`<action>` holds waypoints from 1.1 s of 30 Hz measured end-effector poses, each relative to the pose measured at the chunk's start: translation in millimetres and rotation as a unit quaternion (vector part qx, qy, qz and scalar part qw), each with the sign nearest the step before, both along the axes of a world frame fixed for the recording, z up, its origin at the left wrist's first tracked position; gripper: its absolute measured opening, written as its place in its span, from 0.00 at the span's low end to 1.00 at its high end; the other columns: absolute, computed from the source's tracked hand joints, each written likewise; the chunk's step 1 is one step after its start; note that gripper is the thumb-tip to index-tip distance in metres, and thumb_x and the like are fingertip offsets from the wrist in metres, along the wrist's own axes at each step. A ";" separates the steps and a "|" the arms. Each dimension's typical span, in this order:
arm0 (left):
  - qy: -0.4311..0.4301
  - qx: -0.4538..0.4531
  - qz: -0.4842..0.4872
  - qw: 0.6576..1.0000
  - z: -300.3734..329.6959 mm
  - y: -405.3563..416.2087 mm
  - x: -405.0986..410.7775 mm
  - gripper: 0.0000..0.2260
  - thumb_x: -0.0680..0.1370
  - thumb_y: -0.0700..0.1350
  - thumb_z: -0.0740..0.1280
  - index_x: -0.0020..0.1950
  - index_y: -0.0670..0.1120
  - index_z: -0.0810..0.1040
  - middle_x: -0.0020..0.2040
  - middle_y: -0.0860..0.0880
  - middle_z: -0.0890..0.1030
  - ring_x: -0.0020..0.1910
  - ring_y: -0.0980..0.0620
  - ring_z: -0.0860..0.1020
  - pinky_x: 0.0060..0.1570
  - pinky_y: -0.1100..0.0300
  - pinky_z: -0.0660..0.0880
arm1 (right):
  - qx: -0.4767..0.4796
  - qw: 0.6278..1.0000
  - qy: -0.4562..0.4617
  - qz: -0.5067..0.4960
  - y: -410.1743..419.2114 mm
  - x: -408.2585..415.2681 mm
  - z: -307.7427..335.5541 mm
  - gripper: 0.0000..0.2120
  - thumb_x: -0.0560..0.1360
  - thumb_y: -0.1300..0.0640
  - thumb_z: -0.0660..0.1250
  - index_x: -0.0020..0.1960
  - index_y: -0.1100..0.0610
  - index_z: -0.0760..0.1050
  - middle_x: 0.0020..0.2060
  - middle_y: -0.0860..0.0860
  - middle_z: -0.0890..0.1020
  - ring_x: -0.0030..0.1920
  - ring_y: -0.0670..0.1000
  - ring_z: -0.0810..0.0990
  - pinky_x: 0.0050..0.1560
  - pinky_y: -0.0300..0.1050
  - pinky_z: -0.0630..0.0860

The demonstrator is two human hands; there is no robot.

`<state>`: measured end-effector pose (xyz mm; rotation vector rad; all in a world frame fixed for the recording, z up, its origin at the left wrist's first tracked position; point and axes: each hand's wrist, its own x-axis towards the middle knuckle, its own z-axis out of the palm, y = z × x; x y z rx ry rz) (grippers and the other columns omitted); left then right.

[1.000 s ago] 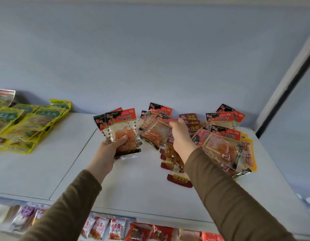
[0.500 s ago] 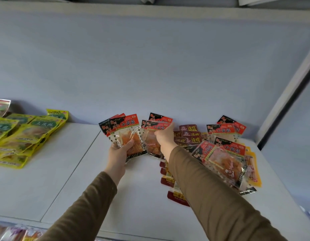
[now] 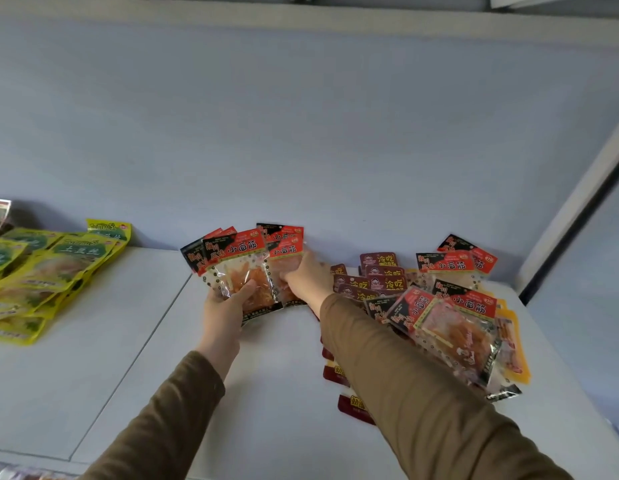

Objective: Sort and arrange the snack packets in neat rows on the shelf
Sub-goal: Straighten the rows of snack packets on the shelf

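Observation:
My left hand (image 3: 228, 308) grips a small stack of clear snack packets with red-and-black headers (image 3: 237, 268), held upright above the white shelf (image 3: 273, 393). My right hand (image 3: 308, 280) holds another red-header packet (image 3: 285, 261) pressed against the right side of that stack. A loose pile of the same red-header packets (image 3: 446, 320) lies to the right, under and beside my right sleeve. Dark maroon packets (image 3: 379, 277) lie at the back middle, and more maroon ones (image 3: 353, 407) poke out below my right forearm.
Yellow-green packets (image 3: 48, 271) are fanned in a heap at the shelf's left. An orange packet (image 3: 514, 344) sits under the right pile. The blue back wall rises behind, and a white side post (image 3: 571, 209) bounds the shelf on the right.
My right hand carried a red-header packet leftward from the middle pile to the stack in my left hand. The camera tilted upward, so the lower shelf dropped out of view.

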<state>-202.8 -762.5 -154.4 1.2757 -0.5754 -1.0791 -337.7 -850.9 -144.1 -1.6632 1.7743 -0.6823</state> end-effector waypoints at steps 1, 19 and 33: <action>0.003 0.001 -0.003 1.000 0.1 -1.6 1.1 0.13 0.77 0.42 0.76 0.59 0.49 0.81 0.52 0.49 0.87 0.52 0.48 0.86 0.53 0.51 0.80 | -0.013 1.000 0.016 0.010 1.2 -3.9 -2.6 0.32 0.74 0.42 0.70 0.73 0.52 0.65 0.65 0.53 0.77 0.70 0.60 0.70 0.68 0.54 0.70; 0.014 0.046 -0.075 0.996 1.0 -11.0 17.0 0.15 0.76 0.44 0.76 0.61 0.49 0.78 0.51 0.49 0.87 0.53 0.47 0.84 0.60 0.47 0.78 | 0.018 0.980 -0.195 -0.046 -16.8 -1.6 4.8 0.32 0.64 0.34 0.75 0.62 0.48 0.76 0.55 0.43 0.82 0.63 0.51 0.76 0.69 0.59 0.70; 0.115 0.015 -0.119 0.986 3.1 8.4 43.6 0.20 0.81 0.44 0.70 0.72 0.43 0.74 0.63 0.41 0.83 0.61 0.39 0.83 0.67 0.38 0.74 | 0.018 0.854 -0.519 -0.040 3.2 -71.8 60.2 0.14 0.79 0.54 0.69 0.61 0.61 0.80 0.53 0.57 0.86 0.52 0.59 0.85 0.55 0.60 0.81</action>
